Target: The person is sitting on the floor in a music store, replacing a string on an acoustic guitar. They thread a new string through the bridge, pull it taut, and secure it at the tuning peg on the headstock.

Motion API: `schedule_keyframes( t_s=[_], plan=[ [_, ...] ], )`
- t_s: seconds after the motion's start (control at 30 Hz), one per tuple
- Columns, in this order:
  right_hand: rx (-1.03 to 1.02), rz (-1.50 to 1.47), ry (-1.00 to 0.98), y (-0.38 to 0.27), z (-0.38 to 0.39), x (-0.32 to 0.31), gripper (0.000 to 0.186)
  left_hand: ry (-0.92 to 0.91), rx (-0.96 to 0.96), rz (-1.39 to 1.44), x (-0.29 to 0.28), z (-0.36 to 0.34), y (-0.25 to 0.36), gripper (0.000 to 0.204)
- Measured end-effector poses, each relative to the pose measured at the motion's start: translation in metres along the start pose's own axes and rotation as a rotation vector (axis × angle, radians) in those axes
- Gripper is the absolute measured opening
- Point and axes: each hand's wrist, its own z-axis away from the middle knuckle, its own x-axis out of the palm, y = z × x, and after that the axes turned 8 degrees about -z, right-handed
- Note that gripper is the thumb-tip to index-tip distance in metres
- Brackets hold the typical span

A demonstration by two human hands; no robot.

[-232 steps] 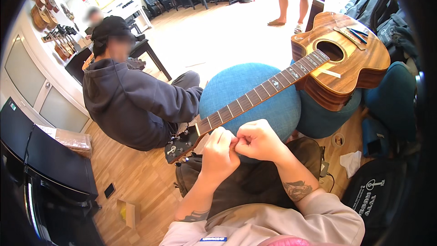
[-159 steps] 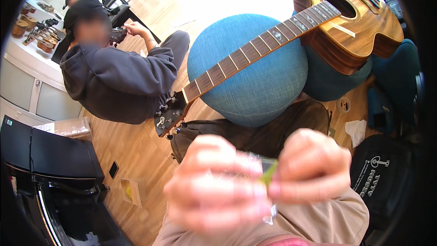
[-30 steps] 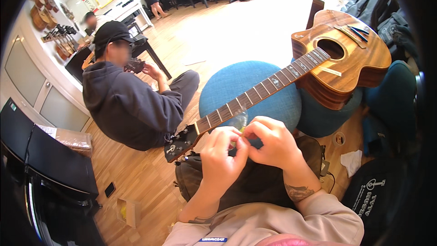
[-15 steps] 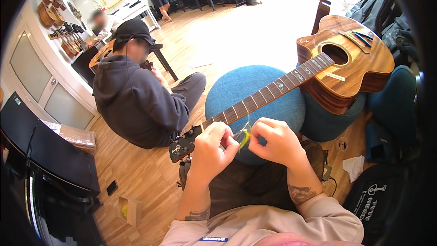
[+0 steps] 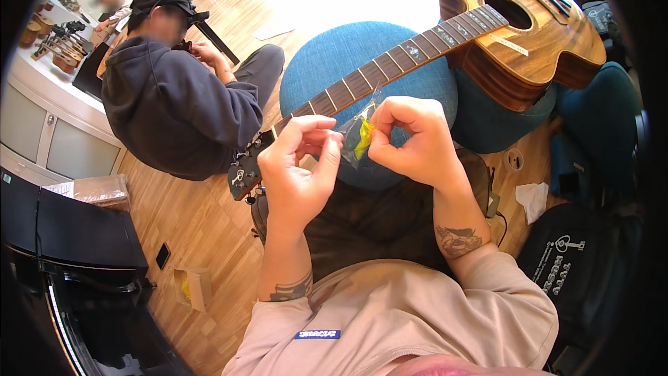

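A small clear plastic bag (image 5: 352, 142) with a bright yellow-green item inside hangs between my hands, in front of the guitar neck. My left hand (image 5: 299, 167) has its thumb and fingertips brought together at the bag's left edge. My right hand (image 5: 412, 141) is closed, pinching the bag's right side beside the yellow-green part (image 5: 364, 136). What the yellow-green item is, I cannot make out. Beyond my hands lies an acoustic guitar (image 5: 557, 38), its body at the far right and its dark headstock (image 5: 245, 167) by my left wrist.
Blue round stools (image 5: 334, 49) support the guitar. A seated person in a dark hoodie (image 5: 174, 97) is close on the left. A glossy black piano (image 5: 76, 230) stands at the near left. An open cardboard box (image 5: 200, 289), a phone (image 5: 163, 256) and a white cloth (image 5: 533, 202) lie on the floor.
The view has tipped downward, so the scene sits higher. My left fingers have loosened from a tight fist, and my hands are slightly farther apart, showing more of the bag.
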Motion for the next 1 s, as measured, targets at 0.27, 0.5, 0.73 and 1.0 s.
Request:
schedule_keyframes(
  t_s=[0.27, 0.5, 0.73, 1.0],
  plan=[
    [0.152, -0.077, 0.086, 0.006, -0.002, -0.007, 0.017, 0.178, 0.007, 0.082, 0.000, -0.003, -0.012, 0.009],
    [-0.006, 0.008, -0.108, 0.000, -0.006, 0.011, 0.009, 0.152, 0.182, -0.211, 0.007, -0.003, -0.005, 0.014],
    [0.034, -0.029, 0.018, 0.004, 0.001, 0.025, 0.016, 0.153, 0.295, -0.269, 0.016, -0.004, -0.002, 0.019],
    [0.013, -0.037, 0.064, -0.012, 0.003, 0.022, 0.009, 0.251, 0.299, -0.430, 0.003, 0.001, -0.001, 0.024]
  ],
)
